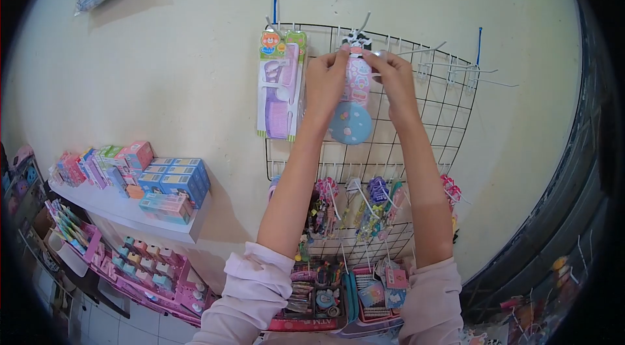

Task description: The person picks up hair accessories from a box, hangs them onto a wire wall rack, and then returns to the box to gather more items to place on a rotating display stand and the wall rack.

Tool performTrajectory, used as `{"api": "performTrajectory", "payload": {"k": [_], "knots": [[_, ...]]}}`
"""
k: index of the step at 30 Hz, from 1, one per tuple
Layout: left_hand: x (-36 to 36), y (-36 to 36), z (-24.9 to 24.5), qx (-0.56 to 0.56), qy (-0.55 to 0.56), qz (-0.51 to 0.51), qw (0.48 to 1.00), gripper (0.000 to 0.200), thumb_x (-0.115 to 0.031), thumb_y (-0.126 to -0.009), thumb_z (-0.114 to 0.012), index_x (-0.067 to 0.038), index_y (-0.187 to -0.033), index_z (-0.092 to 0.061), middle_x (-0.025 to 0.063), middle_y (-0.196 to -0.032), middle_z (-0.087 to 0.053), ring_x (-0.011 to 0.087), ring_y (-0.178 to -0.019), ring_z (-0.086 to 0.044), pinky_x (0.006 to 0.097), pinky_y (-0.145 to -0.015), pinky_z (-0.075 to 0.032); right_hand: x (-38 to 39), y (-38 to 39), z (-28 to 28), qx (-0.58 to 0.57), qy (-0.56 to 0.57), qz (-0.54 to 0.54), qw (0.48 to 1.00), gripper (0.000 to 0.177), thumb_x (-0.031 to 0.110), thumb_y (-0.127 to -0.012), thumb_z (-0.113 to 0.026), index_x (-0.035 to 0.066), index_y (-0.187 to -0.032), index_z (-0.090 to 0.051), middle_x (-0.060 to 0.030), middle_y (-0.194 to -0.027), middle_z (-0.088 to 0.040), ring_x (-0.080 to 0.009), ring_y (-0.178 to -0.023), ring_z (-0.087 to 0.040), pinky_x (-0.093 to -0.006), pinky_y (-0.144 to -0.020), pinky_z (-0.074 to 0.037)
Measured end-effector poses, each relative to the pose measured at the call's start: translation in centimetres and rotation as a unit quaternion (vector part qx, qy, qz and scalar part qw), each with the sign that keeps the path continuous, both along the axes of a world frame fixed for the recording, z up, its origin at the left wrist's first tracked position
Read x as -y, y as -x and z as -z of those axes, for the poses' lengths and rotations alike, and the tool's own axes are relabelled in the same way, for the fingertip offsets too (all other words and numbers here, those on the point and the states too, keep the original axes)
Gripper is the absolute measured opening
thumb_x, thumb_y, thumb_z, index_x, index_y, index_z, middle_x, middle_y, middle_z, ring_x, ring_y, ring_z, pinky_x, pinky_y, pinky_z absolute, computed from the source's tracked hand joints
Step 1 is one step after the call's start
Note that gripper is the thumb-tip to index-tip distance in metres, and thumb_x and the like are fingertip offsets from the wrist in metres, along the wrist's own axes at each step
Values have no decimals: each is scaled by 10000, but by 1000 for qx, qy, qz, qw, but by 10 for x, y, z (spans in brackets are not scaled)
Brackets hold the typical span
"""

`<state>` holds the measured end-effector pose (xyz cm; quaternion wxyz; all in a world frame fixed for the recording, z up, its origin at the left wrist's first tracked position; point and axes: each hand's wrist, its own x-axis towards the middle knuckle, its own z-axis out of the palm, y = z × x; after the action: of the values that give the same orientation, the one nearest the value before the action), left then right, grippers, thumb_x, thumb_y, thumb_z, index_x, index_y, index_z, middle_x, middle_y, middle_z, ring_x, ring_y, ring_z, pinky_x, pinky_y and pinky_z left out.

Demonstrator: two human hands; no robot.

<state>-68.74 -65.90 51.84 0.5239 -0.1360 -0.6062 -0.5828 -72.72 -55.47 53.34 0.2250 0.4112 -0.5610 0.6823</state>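
Your left hand (325, 81) and right hand (394, 78) each pinch a top corner of a pink printed pack with a round blue disc (353, 107). You hold it against the top row of the black wire grid panel (312, 25), under a white hook (364, 22). Just beside your left hand hangs a purple comb set in clear packaging (281, 87). To the right, white pegs (456, 68) jut out over open grid. Below your forearms, colourful trinkets (364, 205) crowd the lower rows.
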Motion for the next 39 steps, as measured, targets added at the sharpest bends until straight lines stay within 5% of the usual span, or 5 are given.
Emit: {"api": "performTrajectory", "payload": {"k": [12, 20, 26, 30, 39], "knots": [[-30, 13, 58, -52, 173, -474, 862, 526, -18, -619, -554, 33, -1082, -310, 202, -1056, -325, 352, -976, -333, 383, -809, -299, -51, -3, 112, -118, -29, 261, 958, 234, 133, -679, -584, 6, -848, -485, -104, -791, -538, -184, -707, -523, -272, -605, -406], [-144, -47, 75, -180, -2, -72, 981, 431, -29, -687, -537, -5, -1070, -339, 137, -1110, -304, 231, -950, -371, 313, -768, -331, -233, -173, 331, 313, -243, -108, 912, 239, 76, -694, -572, 8, -918, -529, -64, -876, -557, -135, -817, -516, -254, -719, -402], [-237, -105, 212, -212, -103, 121, 964, 270, -220, -784, -406, -23, -957, -339, 132, -1059, -284, 185, -865, -372, 277, -707, -355, -327, -442, 480, 478, -4, 283, 831, 219, 26, -668, -532, 3, -885, -531, -89, -829, -565, -171, -779, -536, -274, -694, -420], [-329, -188, 301, -105, -44, 330, 937, 319, -236, -792, -384, -5, -987, -280, 139, -1065, -238, 194, -824, -353, 292, -690, -346, -308, -596, 501, 403, -122, 864, 275, 413, 182, -644, -599, -13, -976, -448, -179, -1016, -460, -314, -975, -406, -365, -813, -330], [-398, -415, 413, 0, 124, 684, 719, 343, -172, -765, -471, 4, -1001, -295, 156, -1044, -227, 207, -846, -308, 287, -612, -350, -299, -730, 457, 504, -107, 857, -14, 544, 299, -675, -560, 45, -1111, -355, -165, -1177, -305, -301, -1112, -269, -466, -856, -271]]}}
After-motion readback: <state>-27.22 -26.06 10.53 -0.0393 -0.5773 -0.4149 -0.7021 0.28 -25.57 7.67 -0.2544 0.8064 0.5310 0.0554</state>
